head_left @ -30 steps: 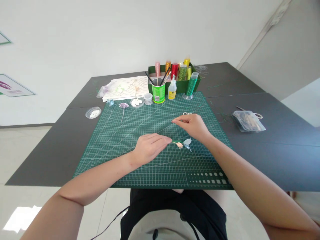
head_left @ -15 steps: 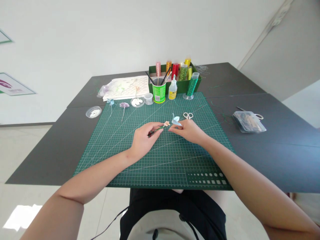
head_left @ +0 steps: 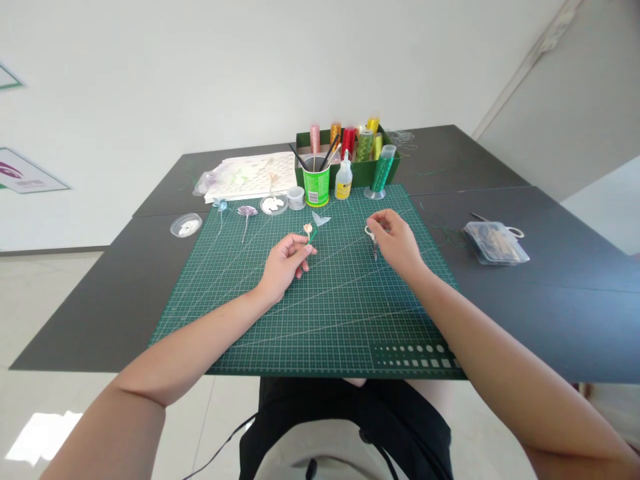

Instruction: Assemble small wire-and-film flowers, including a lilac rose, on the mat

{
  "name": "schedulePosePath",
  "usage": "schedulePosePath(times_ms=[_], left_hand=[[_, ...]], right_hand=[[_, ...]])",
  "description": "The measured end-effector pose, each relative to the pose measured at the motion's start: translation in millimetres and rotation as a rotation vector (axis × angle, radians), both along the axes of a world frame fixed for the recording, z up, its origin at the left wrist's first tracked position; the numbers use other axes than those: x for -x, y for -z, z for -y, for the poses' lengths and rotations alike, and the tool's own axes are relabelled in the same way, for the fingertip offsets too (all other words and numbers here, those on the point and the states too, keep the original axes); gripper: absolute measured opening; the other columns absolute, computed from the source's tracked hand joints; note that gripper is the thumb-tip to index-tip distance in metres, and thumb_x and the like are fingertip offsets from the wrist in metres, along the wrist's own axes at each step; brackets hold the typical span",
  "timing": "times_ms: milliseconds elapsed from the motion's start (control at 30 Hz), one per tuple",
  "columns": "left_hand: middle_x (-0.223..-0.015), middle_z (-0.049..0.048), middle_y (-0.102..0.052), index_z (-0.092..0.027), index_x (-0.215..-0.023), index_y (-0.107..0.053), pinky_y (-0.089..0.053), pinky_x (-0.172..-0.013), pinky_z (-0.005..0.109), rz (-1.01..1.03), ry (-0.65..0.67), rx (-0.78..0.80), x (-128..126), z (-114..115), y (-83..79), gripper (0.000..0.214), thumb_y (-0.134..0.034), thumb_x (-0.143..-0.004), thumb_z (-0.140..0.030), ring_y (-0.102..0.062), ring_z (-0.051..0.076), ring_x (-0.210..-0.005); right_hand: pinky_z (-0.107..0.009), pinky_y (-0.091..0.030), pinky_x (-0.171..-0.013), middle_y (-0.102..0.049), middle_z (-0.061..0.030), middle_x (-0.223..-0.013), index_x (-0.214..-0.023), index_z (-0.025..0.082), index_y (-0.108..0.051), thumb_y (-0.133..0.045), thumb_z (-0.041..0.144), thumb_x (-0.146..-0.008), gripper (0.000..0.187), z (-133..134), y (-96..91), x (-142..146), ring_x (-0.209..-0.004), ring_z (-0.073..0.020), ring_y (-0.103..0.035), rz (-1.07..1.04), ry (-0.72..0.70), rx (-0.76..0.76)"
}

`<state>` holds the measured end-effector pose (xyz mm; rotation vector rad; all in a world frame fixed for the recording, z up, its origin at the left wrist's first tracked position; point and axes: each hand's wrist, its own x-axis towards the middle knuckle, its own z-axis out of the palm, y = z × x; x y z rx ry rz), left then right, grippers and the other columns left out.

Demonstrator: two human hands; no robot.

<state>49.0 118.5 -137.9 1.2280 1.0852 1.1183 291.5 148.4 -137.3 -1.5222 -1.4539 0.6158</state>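
Observation:
My left hand pinches a small peach flower by its stem, with a bit of green beside the bloom. On the right, my right hand has its fingers closed on the white handles of a small pair of scissors, whose blades point down toward me. A pale blue petal piece lies just beyond the peach flower. All this is over the green cutting mat.
Along the back stand a green can of brushes, a glue bottle, a teal thread spool and a box of spools. Finished-looking blue and purple flowers lie left. A clear plastic box sits right.
My right hand has let go of the pale blue piece, which now lies on the mat, and has taken hold of the scissors. My left hand has shifted left with the peach flower, now more upright.

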Motion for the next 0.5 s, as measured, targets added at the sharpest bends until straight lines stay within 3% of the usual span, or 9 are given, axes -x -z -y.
schedulePosePath(times_ms=[133, 333, 400, 500], left_hand=[[-0.085, 0.0008, -0.075, -0.019, -0.097, -0.058, -0.033, -0.039, 0.015, 0.115, 0.059, 0.129, -1.3, 2.0, -1.4, 0.035, -0.08, -0.078, -0.038, -0.053, 0.005, -0.049], [-0.082, -0.0007, -0.075, -0.02, -0.098, -0.057, -0.031, -0.039, 0.015, 0.206, 0.145, 0.268, -3.0, 2.9, -0.7, 0.04, -0.084, -0.075, -0.039, -0.052, 0.005, -0.047], [-0.082, -0.0005, -0.075, -0.02, -0.099, -0.057, -0.03, -0.039, 0.016, 0.204, 0.163, 0.269, -3.4, 3.4, -0.3, 0.041, -0.084, -0.076, -0.04, -0.051, 0.005, -0.045], [-0.082, -0.0002, -0.076, -0.02, -0.1, -0.056, -0.029, -0.038, 0.016, 0.192, 0.183, 0.246, -3.3, 4.0, -0.1, 0.042, -0.083, -0.077, -0.042, -0.05, 0.004, -0.043]], right_hand=[[-0.04, -0.047, -0.083, -0.065, -0.008, -0.104, -0.092, 0.024, -0.057, -0.058, 0.03, -0.088, 0.007, 0.5, 2.1, -1.8, -0.096, -0.0238, -0.061, 0.113, 0.18, -0.174], [-0.042, -0.048, -0.091, -0.065, -0.0115, -0.119, -0.102, 0.024, -0.062, -0.058, 0.024, -0.088, 0.015, 11.3, -4.9, 4.4, -0.111, -0.0263, -0.061, 0.157, 0.103, -0.266], [-0.041, -0.048, -0.088, -0.07, -0.0106, -0.108, -0.092, 0.022, -0.066, -0.057, 0.025, -0.089, 0.01, 12.8, -10.8, 4.2, -0.101, -0.0258, -0.065, 0.16, 0.064, -0.206], [-0.04, -0.047, -0.076, -0.067, -0.0057, -0.067, -0.064, 0.022, -0.064, -0.053, 0.038, -0.096, 0.037, 13.7, -18.4, 2.2, -0.067, -0.0225, -0.063, 0.203, -0.029, 0.043]])
